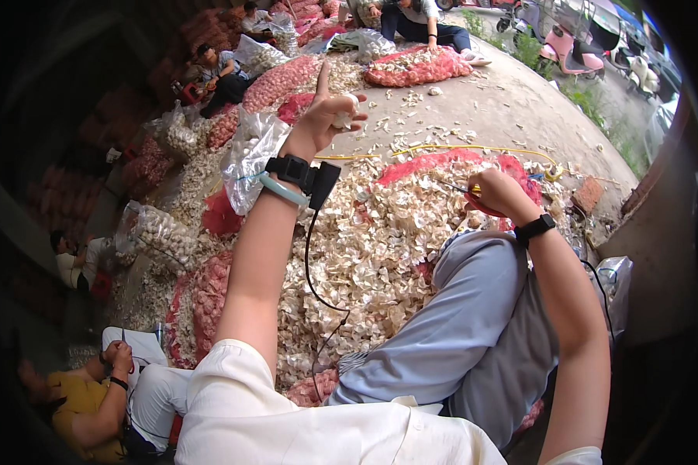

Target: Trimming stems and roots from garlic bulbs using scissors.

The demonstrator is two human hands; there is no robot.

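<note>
My left hand [318, 122] is raised and stretched out ahead, over the far edge of the heap. Its index finger points away while the other fingers curl round a white garlic bulb [344, 118], partly hidden by them. Above my knee on the right, my right hand [498, 194] is closed on red-handled scissors [482, 204], whose thin blades point left. Beneath both arms spreads a large heap of garlic skins and stem scraps [364, 256]. A clear plastic bag [250, 159] with pale contents stands just left of my left wrist.
Pink mesh sacks of garlic [212, 298] line the left side. A yellow hose [473, 148] crosses the concrete beyond the heap. Several people sit nearby, one in a yellow top [81, 399] at lower left. A brick [587, 195] lies right; a pink scooter [570, 53] is parked outside.
</note>
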